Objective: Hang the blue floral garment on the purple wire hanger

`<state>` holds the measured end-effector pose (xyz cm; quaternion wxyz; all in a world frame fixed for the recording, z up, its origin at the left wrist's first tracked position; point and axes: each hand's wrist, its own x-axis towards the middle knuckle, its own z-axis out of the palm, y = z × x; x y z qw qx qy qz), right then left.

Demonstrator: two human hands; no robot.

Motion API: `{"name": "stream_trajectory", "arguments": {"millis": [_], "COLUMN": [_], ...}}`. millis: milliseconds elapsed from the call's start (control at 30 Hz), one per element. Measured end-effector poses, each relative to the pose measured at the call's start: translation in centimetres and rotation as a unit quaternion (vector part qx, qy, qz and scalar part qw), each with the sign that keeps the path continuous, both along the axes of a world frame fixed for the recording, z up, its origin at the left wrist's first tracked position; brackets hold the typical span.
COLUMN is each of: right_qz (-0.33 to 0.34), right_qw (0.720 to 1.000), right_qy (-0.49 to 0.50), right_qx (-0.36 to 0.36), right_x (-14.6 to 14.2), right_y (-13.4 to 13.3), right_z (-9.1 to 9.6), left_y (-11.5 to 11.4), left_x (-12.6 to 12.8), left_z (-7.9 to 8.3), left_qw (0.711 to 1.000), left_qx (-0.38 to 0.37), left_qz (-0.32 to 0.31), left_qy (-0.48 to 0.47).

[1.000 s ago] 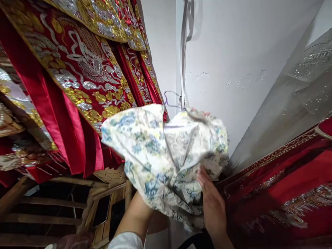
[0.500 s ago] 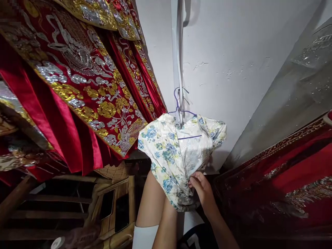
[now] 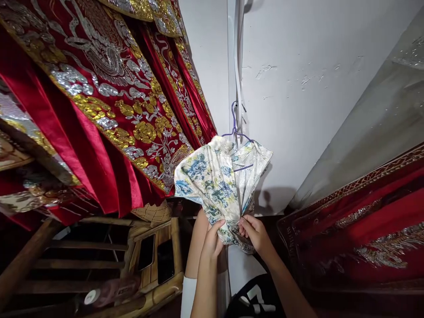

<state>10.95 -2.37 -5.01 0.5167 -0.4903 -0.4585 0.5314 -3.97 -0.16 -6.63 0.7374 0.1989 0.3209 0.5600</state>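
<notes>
A white short-sleeved blouse with blue and green flowers hangs on a purple hanger, its front partly open at the right. My left hand grips the lower left side of the blouse, thumb on the outside and fingers underneath. My right hand pinches the edge of the front opening near the waist. The two hands are a short way apart. What exactly lies between the right fingertips is too small to make out beyond the cloth edge.
A red cloth with gold and silver embroidery hangs at the left. Two phones lie on a bamboo stool, with a bottle beside it. A white wall stands behind; red beaded fabric is at the right.
My left hand has come out from behind the blouse and now holds its front lower left. My right hand keeps its pinch. The blouse's right side has folded inward.
</notes>
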Motion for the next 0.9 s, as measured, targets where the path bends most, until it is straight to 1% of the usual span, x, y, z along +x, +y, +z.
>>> {"name": "stream_trajectory", "arguments": {"millis": [100,167,233,300,400,467,533,567,600,633,667,700,733,767,800,833,900], "right_qz": [-0.007,0.004,0.019,0.031,0.057,0.076,0.077,0.071,0.064,0.056,0.049,0.044,0.043,0.042,0.043,0.047,0.055], "right_qw": [1.0,1.0,0.999,0.998,0.992,0.983,0.977,0.975,0.974,0.974,0.974,0.973,0.972,0.972,0.973,0.974,0.979], "right_qy": [-0.006,-0.021,-0.037,-0.051,-0.111,-0.165,-0.198,-0.207,-0.213,-0.218,-0.223,-0.227,-0.23,-0.23,-0.226,-0.219,-0.193], "right_qx": [0.001,0.011,0.017,0.006,-0.016,-0.023,-0.031,-0.032,-0.03,-0.025,-0.016,-0.004,0.009,0.02,0.029,0.037,0.045], "right_x": [0.5,0.7,0.8,1.0,1.5,2.0,2.6,2.8,3.1,3.3,3.5,3.6,3.8,3.8,3.9,3.9,3.9], "right_y": [-0.2,-0.3,-0.5,-0.7,-1.3,-1.8,-2.3,-2.5,-2.6,-2.7,-2.7,-2.8,-2.7,-2.7,-2.7,-2.7,-2.8], "right_z": [0.0,0.3,0.9,1.8,3.3,4.1,4.5,4.7,4.8,4.9,5.0,5.1,5.2,5.3,5.4,5.4,5.4], "left_y": [0.1,0.1,0.0,0.0,0.0,-0.1,-0.3,-0.6,-0.9,-1.4,-1.9,-2.5,-3.1,-3.7,-4.2,-4.6,-5.2], "left_x": [0.4,0.6,0.7,0.9,1.4,1.7,2.1,2.3,2.5,2.7,3.0,3.3,3.7,4.2,4.7,5.3,6.3], "left_z": [-0.2,-0.3,-0.2,0.0,0.6,0.6,0.4,0.3,0.1,-0.1,-0.2,-0.2,-0.2,-0.1,0.0,0.1,0.4], "left_qw": [1.0,1.0,1.0,1.0,0.999,0.996,0.984,0.971,0.95,0.921,0.885,0.849,0.817,0.795,0.787,0.793,0.831], "left_qx": [-0.013,-0.013,-0.011,-0.017,-0.028,-0.005,0.034,0.055,0.078,0.105,0.139,0.181,0.226,0.266,0.297,0.315,0.312], "left_qz": [-0.008,-0.015,-0.016,-0.004,0.037,0.075,0.132,0.176,0.229,0.286,0.337,0.371,0.382,0.368,0.337,0.295,0.21], "left_qy": [-0.017,-0.015,-0.009,-0.004,0.019,0.052,0.113,0.153,0.197,0.243,0.288,0.331,0.37,0.402,0.422,0.43,0.409]}}
